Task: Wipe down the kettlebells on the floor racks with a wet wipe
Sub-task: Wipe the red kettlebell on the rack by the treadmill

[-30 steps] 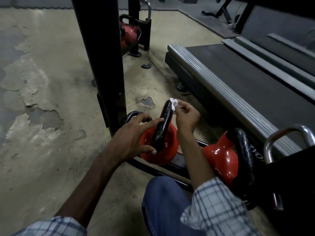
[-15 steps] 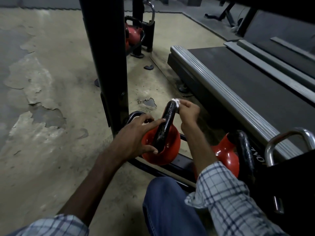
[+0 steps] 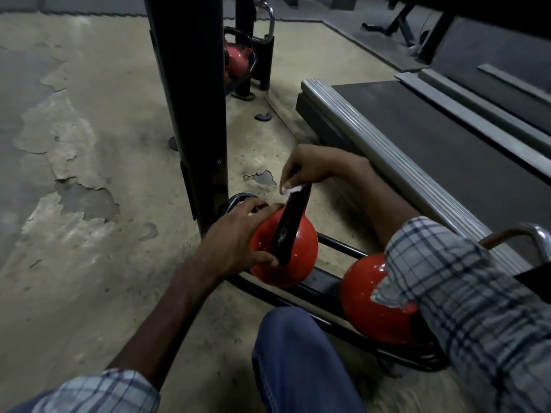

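Note:
A red kettlebell (image 3: pixel 293 257) with a black handle (image 3: pixel 293 223) sits on a low black floor rack (image 3: pixel 322 283). My left hand (image 3: pixel 238 242) grips its body and the base of the handle. My right hand (image 3: pixel 310 166) reaches over from the right and pinches a small white wet wipe (image 3: pixel 290 190) against the top of the handle. A second red kettlebell (image 3: pixel 366 299) rests on the same rack to the right, partly hidden by my plaid sleeve. A third red kettlebell (image 3: pixel 237 61) sits in another rack further back.
A thick black upright post (image 3: pixel 193 99) stands just left of the rack. A treadmill deck (image 3: pixel 447 150) with a ribbed grey side rail runs along the right. A chrome handle (image 3: pixel 533 236) sticks up at right. The concrete floor (image 3: pixel 74 174) is worn and peeling. My knee in jeans (image 3: pixel 298 359) is below.
My right hand has swung over the top of the handle from its right side to its far end, carrying the wipe with it. The left hand keeps its hold on the kettlebell.

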Demonstrator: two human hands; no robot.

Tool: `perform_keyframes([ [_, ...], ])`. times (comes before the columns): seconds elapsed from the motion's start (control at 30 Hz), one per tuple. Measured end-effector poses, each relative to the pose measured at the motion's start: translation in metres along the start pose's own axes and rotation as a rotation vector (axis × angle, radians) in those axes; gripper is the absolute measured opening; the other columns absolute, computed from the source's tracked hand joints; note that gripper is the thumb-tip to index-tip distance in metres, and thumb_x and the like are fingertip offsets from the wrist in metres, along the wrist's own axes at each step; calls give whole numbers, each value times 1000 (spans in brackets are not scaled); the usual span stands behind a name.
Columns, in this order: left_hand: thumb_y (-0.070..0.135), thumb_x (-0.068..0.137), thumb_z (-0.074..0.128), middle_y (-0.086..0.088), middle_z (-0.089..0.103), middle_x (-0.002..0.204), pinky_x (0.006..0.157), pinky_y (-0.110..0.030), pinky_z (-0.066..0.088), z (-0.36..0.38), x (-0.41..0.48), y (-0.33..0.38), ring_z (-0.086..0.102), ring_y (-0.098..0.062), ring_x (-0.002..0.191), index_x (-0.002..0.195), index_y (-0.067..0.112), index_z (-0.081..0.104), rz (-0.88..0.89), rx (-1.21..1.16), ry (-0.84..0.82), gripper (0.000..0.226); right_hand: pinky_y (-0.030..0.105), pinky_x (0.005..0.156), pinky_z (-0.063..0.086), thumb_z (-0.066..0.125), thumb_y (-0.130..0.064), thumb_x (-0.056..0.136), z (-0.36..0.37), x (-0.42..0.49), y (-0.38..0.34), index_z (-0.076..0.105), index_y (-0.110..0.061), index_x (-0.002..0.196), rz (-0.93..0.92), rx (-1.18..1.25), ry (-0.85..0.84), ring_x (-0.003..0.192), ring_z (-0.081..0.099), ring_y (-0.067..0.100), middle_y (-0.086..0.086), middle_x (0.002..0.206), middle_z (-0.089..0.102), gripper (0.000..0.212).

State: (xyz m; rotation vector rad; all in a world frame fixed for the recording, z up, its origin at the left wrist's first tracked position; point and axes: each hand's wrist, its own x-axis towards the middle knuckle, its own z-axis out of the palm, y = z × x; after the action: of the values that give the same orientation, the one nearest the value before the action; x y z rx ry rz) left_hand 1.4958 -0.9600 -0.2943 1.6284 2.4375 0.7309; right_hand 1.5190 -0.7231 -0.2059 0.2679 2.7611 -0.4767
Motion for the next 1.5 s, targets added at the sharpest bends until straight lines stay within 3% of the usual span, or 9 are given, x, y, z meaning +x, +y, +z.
perform_keyframes([
  [0.2, 61, 57, 86, 4, 40, 151, 101, -47, 50, -1, -4, -1, 44, -20, 135, 152, 28, 36, -79, -10, 42, 113, 33, 87, 58, 70, -17, 92, -1, 10, -22, 74, -8, 110, 125, -243, 89, 99, 69, 20, 5, 105, 74, 20],
  [0.37, 67, 53, 85, 4, 40, 152, 100, -45, 49, -3, -3, 0, 43, -20, 136, 149, 28, 38, -115, 12, 52, 114, 15, 65, 45, 71, -22, 92, 18, -6, -35, 75, -15, 99, -25, -197, -83, 81, 63, 3, -7, 91, 70, 11],
  [0.5, 70, 55, 84, 1, 39, 152, 102, -43, 47, -3, -5, 1, 41, -20, 137, 154, 25, 33, -139, 26, 27, 120, 25, 80, 57, 69, -16, 92, 11, -4, -17, 72, -10, 105, 124, -160, 220, 95, 69, 15, 4, 103, 72, 14],
  [0.67, 69, 54, 84, 2, 40, 151, 100, -43, 48, -2, -4, -1, 42, -21, 135, 154, 25, 33, -141, 23, 25, 121, 17, 69, 47, 69, -22, 93, 34, -26, -35, 75, -15, 102, -101, -194, 24, 88, 64, 9, -6, 96, 68, 13],
  [0.83, 73, 52, 82, 0, 37, 154, 104, -44, 45, 0, -4, -4, 40, -22, 138, 155, 24, 29, -153, 39, 16, 126, 28, 84, 59, 69, -18, 93, 24, -14, -17, 75, -12, 103, 129, -119, 315, 96, 70, 14, 3, 105, 74, 13],
  [1.0, 68, 55, 84, 2, 38, 154, 102, -42, 46, -1, -4, -6, 41, -20, 137, 155, 25, 30, -140, 6, 28, 121, 20, 80, 51, 66, -20, 95, 70, -64, -62, 75, -14, 102, -57, -83, 238, 99, 64, 13, 2, 105, 68, 13],
  [1.07, 56, 66, 83, 3, 38, 153, 100, -45, 50, -2, -1, -8, 45, -20, 134, 154, 29, 31, -58, -48, 20, 106, 28, 90, 47, 68, -17, 92, 90, -84, -72, 78, -15, 99, -136, -80, 366, 102, 59, 16, 3, 105, 67, 13],
  [1.17, 31, 76, 77, 5, 36, 151, 89, -50, 56, -2, 4, -11, 50, -22, 128, 154, 39, 25, 62, -37, -37, 94, 31, 85, 49, 77, -13, 81, 129, -94, -74, 80, -16, 87, -178, -93, 604, 95, 56, 21, 5, 98, 66, 8],
  [1.5, 36, 75, 83, 3, 36, 150, 91, -36, 54, -1, 0, -16, 44, -17, 131, 156, 45, 19, 169, 39, -39, 104, 21, 87, 50, 72, 0, 88, 211, -101, -84, 73, -3, 91, -27, 400, 1200, 98, 62, 16, 7, 103, 65, 4],
])
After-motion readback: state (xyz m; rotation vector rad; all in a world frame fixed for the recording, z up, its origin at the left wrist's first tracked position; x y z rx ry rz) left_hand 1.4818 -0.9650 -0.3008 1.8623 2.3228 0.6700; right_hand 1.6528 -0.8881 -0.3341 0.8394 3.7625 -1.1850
